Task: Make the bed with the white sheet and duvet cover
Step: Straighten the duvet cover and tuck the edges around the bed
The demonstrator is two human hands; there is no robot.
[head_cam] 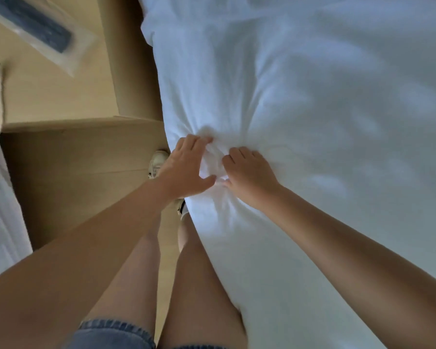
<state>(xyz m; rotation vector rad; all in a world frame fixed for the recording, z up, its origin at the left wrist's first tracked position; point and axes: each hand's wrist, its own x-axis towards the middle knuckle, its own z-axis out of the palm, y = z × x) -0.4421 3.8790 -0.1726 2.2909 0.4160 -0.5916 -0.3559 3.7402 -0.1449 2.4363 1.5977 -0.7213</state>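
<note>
Both forearms (86, 248) are extended to the white duvet (300, 96), whose near edge, beside the wooden floor (73, 185), is bunched between left hand (186, 170) and right hand (252, 175), fingers (237, 153) curled into it. Soft, light, crease-prone fabric is judged best gripped at its edge.

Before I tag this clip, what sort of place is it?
Probably a bedroom, perhaps a hotel room: a broad white duvet, a wooden bedside table right beside it, and what looks like a remote in a clear bag on that table.
</note>
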